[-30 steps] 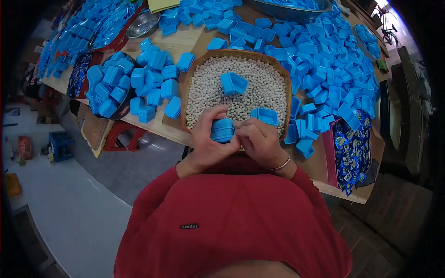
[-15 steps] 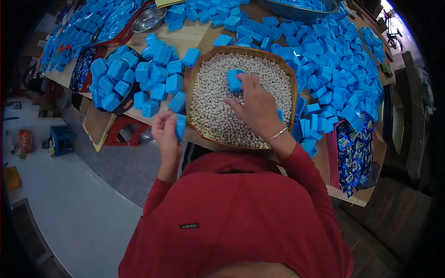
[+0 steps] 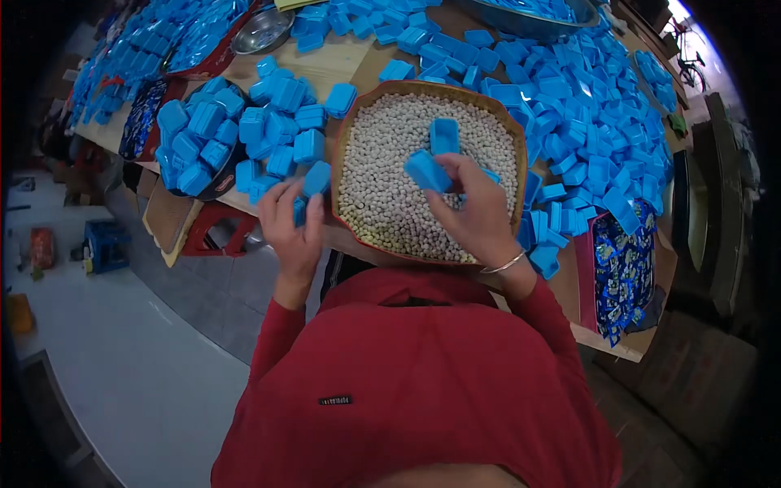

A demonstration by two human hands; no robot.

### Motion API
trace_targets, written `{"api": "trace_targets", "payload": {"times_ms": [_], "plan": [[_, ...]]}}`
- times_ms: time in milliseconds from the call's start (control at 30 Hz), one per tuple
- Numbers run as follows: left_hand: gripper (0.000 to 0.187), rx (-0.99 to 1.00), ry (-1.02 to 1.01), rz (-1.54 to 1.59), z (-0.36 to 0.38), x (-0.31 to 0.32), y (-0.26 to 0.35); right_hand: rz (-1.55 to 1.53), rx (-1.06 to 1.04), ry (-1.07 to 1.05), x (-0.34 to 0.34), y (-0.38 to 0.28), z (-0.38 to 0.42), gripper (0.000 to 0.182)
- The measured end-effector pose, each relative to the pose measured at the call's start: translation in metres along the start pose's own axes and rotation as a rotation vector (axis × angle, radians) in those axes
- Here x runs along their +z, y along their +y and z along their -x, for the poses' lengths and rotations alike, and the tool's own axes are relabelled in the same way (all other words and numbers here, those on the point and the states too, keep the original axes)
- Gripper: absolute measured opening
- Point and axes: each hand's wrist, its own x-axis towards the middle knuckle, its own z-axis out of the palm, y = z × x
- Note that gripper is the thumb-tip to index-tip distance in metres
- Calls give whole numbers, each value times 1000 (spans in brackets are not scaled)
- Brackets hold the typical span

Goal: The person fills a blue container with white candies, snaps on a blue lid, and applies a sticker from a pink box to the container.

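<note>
A square bin (image 3: 347, 213) full of small whitish round beads (image 3: 390, 163) stands in front of me on the table. Over the beads, my right hand (image 3: 480, 213) pinches a small blue plastic box (image 3: 428, 172) between thumb and fingers. Just beyond it an open blue box half (image 3: 444, 136) lies on the beads, and a bit of blue shows behind my fingers. At the bin's left side, my left hand (image 3: 290, 232) curls round a small blue box (image 3: 299, 212), partly hidden by the fingers. Another closed blue box (image 3: 317, 178) lies just past those fingertips.
Closed blue boxes (image 3: 285, 93) are heaped left of the bin, some in a round container (image 3: 199, 138). Open blue box halves (image 3: 586, 138) cover the right side. A metal bowl (image 3: 262, 32) stands at the back, and a patterned blue bag (image 3: 625, 268) at the right edge.
My left hand has moved slightly up with its box, towards the heap. My right hand has lifted a box towards me, and an open box half now shows on the beads.
</note>
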Motion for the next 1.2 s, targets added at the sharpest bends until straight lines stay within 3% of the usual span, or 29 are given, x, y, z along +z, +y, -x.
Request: {"api": "trace_targets", "payload": {"times_ms": [33,100,133,167,267,400,667,833,933,967,1067,1200], "plan": [[33,-30,-39,173,-4,4,24,92,-112,0,8,-4,4,39],[47,-600,-415,927,-10,18,54,32,-259,-41,22,-12,4,39],[55,-705,-575,1051,-15,28,44,-3,-337,-61,25,-14,4,39],[55,-681,-507,1028,-15,30,39,-119,-160,-155,23,-16,1,42],[57,-552,-308,978,-19,32,32,234,-66,-234,9,8,-6,41],[56,-532,-584,868,-15,23,23,494,-117,-329,33,21,1,30],[50,-330,-684,390,-4,40,25,74,-41,-332,35,48,-13,18],[50,-408,-670,729,5,64,25,-18,-97,-302,35,8,-14,17],[51,-561,-622,998,2,62,27,-230,35,-194,16,-12,-11,14],[52,-635,-596,1082,1,59,28,-138,37,-192,11,-9,-8,13],[53,-582,-625,1142,-5,49,28,95,11,-245,-3,13,4,11],[54,-566,-650,1131,-5,46,29,186,13,-239,1,10,18,10]]}}
